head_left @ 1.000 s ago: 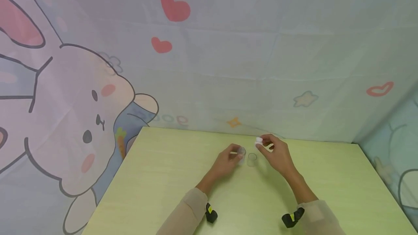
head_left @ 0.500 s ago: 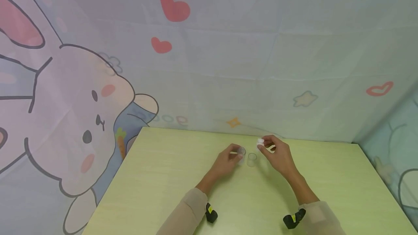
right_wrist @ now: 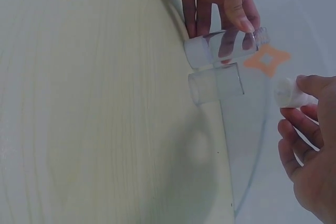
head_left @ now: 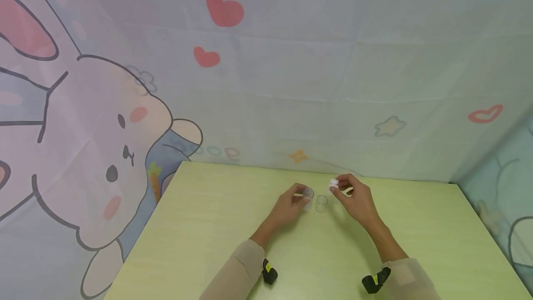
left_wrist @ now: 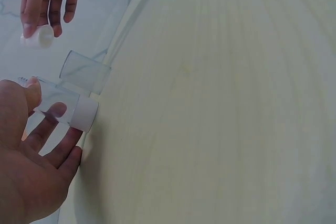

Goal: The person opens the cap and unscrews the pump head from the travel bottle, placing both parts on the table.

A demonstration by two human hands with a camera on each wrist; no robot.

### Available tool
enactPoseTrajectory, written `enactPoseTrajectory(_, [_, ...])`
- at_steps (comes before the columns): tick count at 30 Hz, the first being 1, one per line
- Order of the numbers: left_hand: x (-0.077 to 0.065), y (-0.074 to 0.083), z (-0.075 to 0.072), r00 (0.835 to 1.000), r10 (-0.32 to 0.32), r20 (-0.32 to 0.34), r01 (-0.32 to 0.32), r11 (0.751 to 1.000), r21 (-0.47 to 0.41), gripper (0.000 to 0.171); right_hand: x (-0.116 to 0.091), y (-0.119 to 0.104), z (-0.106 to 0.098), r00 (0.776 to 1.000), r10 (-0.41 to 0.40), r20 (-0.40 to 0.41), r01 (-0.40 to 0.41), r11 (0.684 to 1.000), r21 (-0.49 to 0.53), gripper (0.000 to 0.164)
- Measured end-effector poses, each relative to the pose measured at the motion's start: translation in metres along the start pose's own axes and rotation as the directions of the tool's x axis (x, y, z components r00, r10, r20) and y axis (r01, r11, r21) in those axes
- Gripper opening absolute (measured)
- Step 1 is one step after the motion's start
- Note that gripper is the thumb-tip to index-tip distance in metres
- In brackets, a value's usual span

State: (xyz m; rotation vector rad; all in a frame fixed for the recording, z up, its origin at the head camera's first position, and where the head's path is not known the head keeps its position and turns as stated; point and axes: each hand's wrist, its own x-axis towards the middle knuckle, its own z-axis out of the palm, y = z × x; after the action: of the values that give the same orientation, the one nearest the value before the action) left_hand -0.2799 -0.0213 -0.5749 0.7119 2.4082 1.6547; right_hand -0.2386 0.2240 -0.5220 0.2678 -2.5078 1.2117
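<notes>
In the head view my left hand (head_left: 287,206) grips a small clear bottle (head_left: 308,198) upright on the table. The right wrist view shows its white base (right_wrist: 197,52) and bare threaded neck (right_wrist: 262,36). Thumb and fingers are on the bottle's sides. Just right of it stands a clear, open-topped cylinder (head_left: 321,204), apart from both hands; it may be a cover. My right hand (head_left: 356,199) pinches a white cap (head_left: 333,184) above the table, up and to the right of the cylinder. The cap's hollow end (right_wrist: 284,94) shows in the right wrist view.
The pale wooden table (head_left: 200,226) ends at a printed cloth backdrop (head_left: 291,82) close behind the hands. A black wrist camera (head_left: 269,272) sits on the left sleeve, another black camera (head_left: 376,281) on the right.
My right hand has shifted slightly to the right and down in the head view, carrying the white cap with it. The left hand, bottle and cylinder have stayed in place.
</notes>
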Motion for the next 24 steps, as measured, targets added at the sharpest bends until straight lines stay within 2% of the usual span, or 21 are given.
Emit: enactPoseTrajectory(24, [-0.0013, 0.0013, -0.0004, 1.000, 0.007, -0.003, -0.007, 1.000, -0.019, 0.029, -0.0061, 0.0079, 0.0004, 0.999, 0.041, 0.021, -0.041, 0.999, -0.004, 0.031])
